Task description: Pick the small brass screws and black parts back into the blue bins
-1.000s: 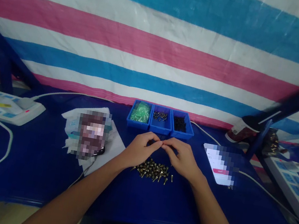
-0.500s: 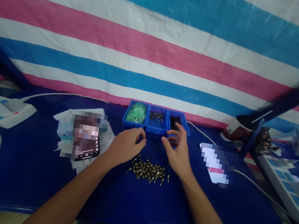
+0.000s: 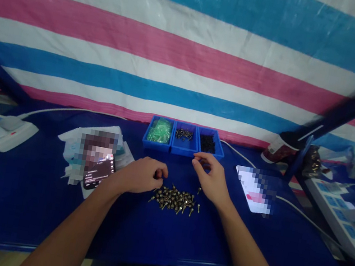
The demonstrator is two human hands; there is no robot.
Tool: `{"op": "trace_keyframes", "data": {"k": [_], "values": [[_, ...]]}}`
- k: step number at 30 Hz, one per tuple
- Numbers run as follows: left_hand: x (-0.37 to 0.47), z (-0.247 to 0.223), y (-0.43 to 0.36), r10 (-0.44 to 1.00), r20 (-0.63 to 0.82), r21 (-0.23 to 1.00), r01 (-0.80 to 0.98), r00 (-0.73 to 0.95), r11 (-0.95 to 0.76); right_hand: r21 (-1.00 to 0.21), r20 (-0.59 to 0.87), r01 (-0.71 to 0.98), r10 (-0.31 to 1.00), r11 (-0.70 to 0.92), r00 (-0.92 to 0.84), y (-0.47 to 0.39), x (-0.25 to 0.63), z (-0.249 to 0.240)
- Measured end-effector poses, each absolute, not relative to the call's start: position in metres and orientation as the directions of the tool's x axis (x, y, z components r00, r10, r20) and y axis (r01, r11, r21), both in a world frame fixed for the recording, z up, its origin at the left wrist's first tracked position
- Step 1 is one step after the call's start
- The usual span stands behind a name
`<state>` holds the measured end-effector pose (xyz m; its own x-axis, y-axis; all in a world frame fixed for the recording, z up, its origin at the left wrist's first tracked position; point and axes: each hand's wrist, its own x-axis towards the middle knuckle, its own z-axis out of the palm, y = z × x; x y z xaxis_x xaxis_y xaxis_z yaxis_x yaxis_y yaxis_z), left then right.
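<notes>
A loose pile of small brass-coloured screws [image 3: 174, 200] with dark heads lies on the blue table. My left hand [image 3: 142, 175] is at the pile's upper left edge, its fingers curled and the thumb tip low by the screws. Whatever it may hold is hidden. Above and right of the pile is my right hand [image 3: 213, 179], its thumb and fingertips drawn close together just in front of the blue bins. Nothing nameable shows between them. The left bin [image 3: 156, 146] contains clear green pieces, the middle bin [image 3: 181, 151] small metal screws, and the right bin [image 3: 220, 150] black parts.
A phone [image 3: 101, 177] rests on white wrapping at left; another lit phone [image 3: 252, 194] lies at right with a white cable. Power strips [image 3: 14, 136] [image 3: 332, 210] flank both sides. A dark cup [image 3: 278, 148] stands at back right, before a striped sheet [image 3: 178, 50].
My right hand has drawn back from the right bin, and its spread fingers have come together. My left hand has moved slightly left and lower, toward the pile's edge. The view has shifted a little.
</notes>
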<state>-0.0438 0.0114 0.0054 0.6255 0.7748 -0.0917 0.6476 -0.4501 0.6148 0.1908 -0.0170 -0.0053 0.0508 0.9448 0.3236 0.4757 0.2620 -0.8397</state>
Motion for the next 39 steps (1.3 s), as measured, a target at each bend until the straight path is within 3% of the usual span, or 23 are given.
{"op": "trace_keyframes", "data": {"k": [5,10,21,29,33,39], "values": [[-0.046,0.003,0.012,0.733,-0.117,0.595,0.639,0.67,-0.488,-0.825,0.333,0.495,0.942,0.271,0.04,-0.016,0.191,-0.007],[-0.043,-0.003,0.015,0.747,-0.036,0.579,0.623,0.664,-0.526,-0.824,0.332,0.494,0.943,0.276,0.026,-0.016,0.19,-0.005],[-0.026,-0.014,0.009,0.828,0.045,0.29,0.786,0.558,-0.546,-0.804,0.298,0.518,0.952,0.292,-0.074,-0.02,0.186,-0.005],[-0.024,-0.008,0.007,0.817,0.035,0.24,0.789,0.576,-0.566,-0.727,0.25,0.604,0.945,0.326,-0.208,-0.022,0.183,-0.007],[-0.023,-0.006,0.007,0.823,0.052,0.267,0.786,0.566,-0.558,-0.704,0.216,0.634,0.947,0.32,-0.238,-0.021,0.182,-0.009],[-0.012,-0.006,0.003,0.836,0.154,0.473,0.704,0.526,-0.53,-0.749,0.208,0.569,0.936,0.34,-0.285,-0.024,0.178,-0.004]]}}
